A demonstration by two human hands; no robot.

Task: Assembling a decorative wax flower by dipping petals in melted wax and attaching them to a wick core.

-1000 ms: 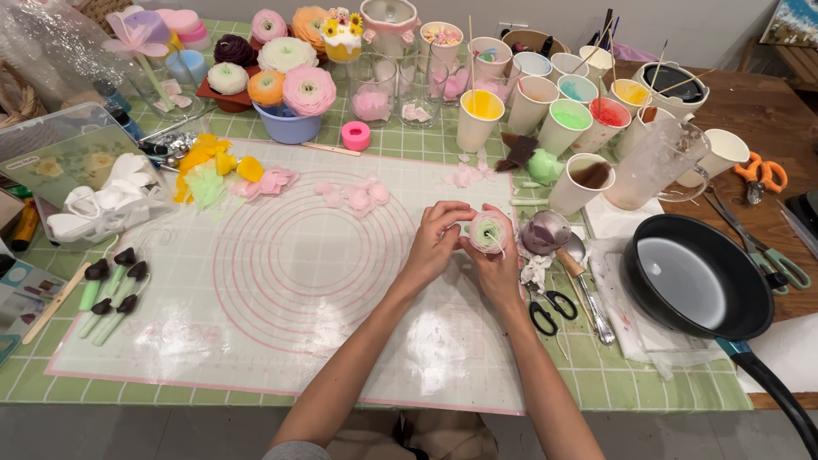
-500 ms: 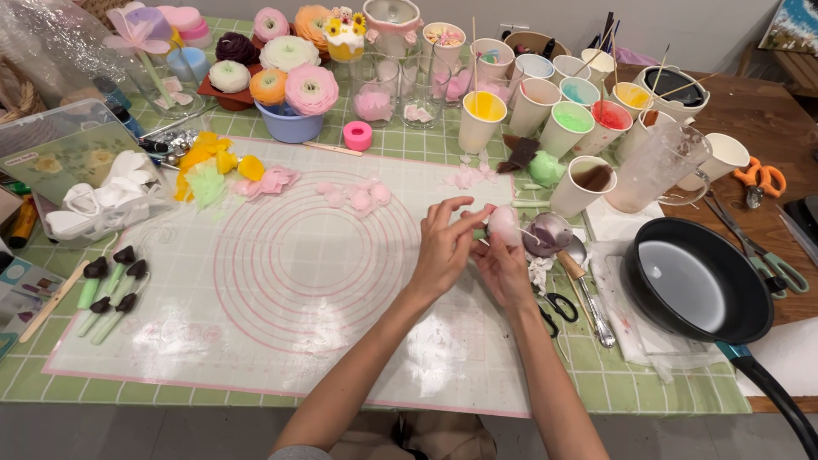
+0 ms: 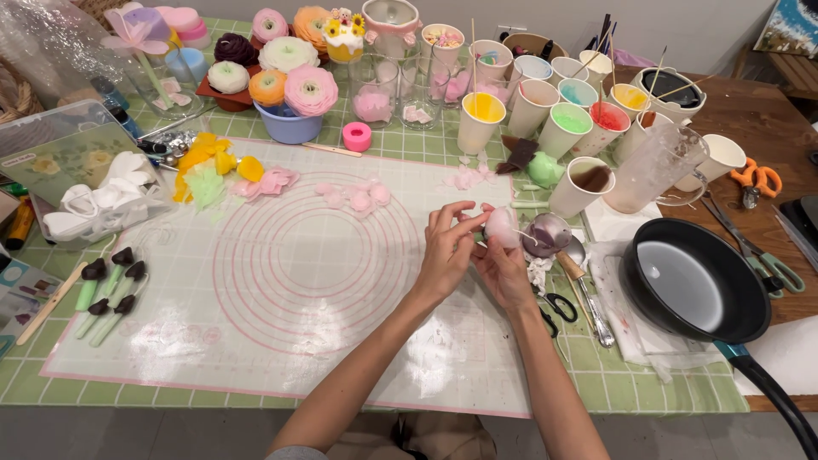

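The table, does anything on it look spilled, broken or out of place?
Nothing looks spilled or broken. Loose pink petals lie scattered on the silicone mat, and both hands, left hand and right hand, hold a small pale pink flower.

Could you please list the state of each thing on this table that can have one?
left hand: gripping the pink flower
right hand: gripping the same flower
pink flower: held above the mat
frying pan: upright, holding white liquid
black-handled scissors: lying shut
orange scissors: lying on the wood
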